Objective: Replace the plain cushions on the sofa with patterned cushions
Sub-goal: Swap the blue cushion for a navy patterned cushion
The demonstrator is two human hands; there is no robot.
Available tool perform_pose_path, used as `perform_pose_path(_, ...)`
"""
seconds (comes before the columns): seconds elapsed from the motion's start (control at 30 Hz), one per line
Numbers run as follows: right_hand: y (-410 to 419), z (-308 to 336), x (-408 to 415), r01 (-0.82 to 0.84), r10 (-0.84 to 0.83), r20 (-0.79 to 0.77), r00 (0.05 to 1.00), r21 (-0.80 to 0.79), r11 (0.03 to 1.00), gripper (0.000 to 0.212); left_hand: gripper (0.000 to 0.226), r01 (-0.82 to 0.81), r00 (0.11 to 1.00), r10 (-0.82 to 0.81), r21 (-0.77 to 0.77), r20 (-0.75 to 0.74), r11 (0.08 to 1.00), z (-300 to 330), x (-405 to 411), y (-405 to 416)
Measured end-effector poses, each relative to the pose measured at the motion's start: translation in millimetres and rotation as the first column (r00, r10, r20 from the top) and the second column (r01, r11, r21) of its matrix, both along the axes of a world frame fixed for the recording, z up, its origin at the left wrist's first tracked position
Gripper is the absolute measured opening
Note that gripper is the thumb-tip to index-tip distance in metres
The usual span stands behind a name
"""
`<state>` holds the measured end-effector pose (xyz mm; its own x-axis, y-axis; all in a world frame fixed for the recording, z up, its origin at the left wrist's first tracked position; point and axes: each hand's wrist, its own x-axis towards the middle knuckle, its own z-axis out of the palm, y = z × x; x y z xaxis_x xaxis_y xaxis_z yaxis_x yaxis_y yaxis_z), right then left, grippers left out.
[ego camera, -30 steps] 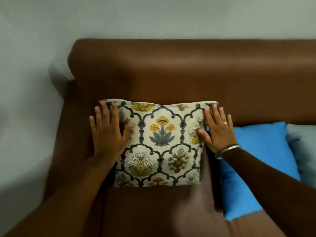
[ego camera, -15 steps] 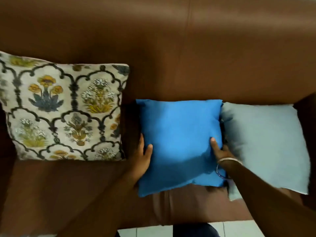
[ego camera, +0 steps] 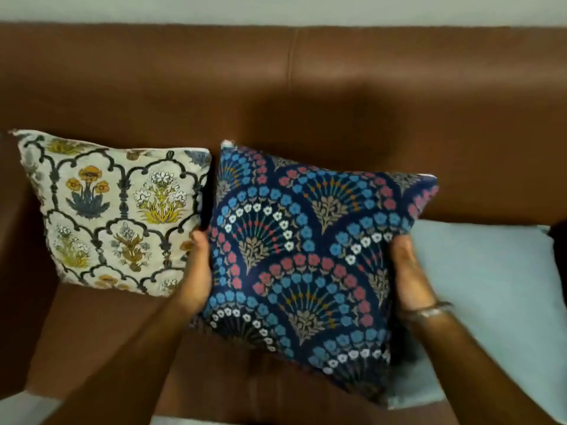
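A navy cushion patterned with blue, pink and white flowers is in the middle of the brown sofa, tilted with its right side lower. My left hand grips its left edge and my right hand grips its right edge. To its left a cream cushion with yellow flowers in dark arches leans against the backrest. On the right a plain pale grey-blue cushion lies partly behind the navy one.
The sofa's left armrest rises beside the cream cushion. A pale wall runs above the backrest. A strip of light floor shows at the bottom left.
The plain bright blue cushion that my hands held half a second ago is gone from view. A navy patterned cushion is now between my hands in its place.
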<state>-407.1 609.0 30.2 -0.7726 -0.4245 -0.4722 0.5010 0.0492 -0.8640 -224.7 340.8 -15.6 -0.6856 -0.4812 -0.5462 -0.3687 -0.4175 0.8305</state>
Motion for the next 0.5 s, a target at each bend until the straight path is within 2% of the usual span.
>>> perform_pose_path(0.03,-16.2,-9.5,-6.2,0.025,-0.019,-0.110,0.994,0.054,0.998,0.057,0.085,-0.054,0.998,0.055,-0.036,0.017,0.998,-9.4,-12.0,9.3)
perform_pose_path(0.1,-37.6,-38.3,-26.4,0.046,-0.013,-0.281,0.960,0.114,0.992,0.050,0.100,-0.152,0.983,0.167,-0.166,0.080,0.974,-33.4,-26.6,18.0)
perform_pose_path(0.17,-46.2,-69.4,-49.6,0.022,0.032,-0.351,0.936,0.150,0.988,0.055,0.102,-0.221,0.963,0.256,-0.287,0.089,0.932,-58.6,-37.3,18.6)
perform_pose_path(0.27,-45.3,-104.4,-69.3,-0.050,0.170,-0.405,0.899,0.290,0.956,0.068,0.098,-0.236,0.966,0.258,-0.390,0.004,0.890,-81.4,-47.1,13.5)
perform_pose_path(0.33,-38.1,-108.1,-63.3,-0.031,0.208,-0.422,0.882,0.389,0.921,0.078,0.084,-0.198,0.977,0.211,-0.439,-0.020,0.877,-84.6,-44.1,14.7)
perform_pose_path(0.37,-32.7,-106.3,-55.1,0.025,0.223,-0.497,0.838,0.445,0.895,0.077,0.075,-0.163,0.982,0.187,-0.494,-0.002,0.854,-85.0,-38.3,17.3)
perform_pose_path(0.4,-26.2,-102.4,-42.7,0.093,0.274,-0.596,0.755,0.511,0.854,0.077,0.073,-0.113,0.986,0.162,-0.583,0.032,0.805,-83.8,-30.5,21.0)
perform_pose_path(0.43,-20.0,-99.1,-27.2,0.146,0.365,-0.693,0.622,0.560,0.816,0.079,0.077,-0.035,0.991,0.117,-0.702,0.069,0.711,-80.3,-23.4,24.4)
perform_pose_path(0.47,-18.3,-94.0,-9.4,0.153,0.485,-0.758,0.437,0.594,0.790,0.078,0.084,0.075,0.993,0.032,-0.833,0.111,0.549,-75.2,-17.4,26.6)
perform_pose_path(0.5,-20.5,-92.5,6.4,0.115,0.599,-0.770,0.220,0.630,0.768,0.077,0.088,0.185,0.982,-0.100,-0.935,0.162,0.303,-72.8,-12.9,26.0)
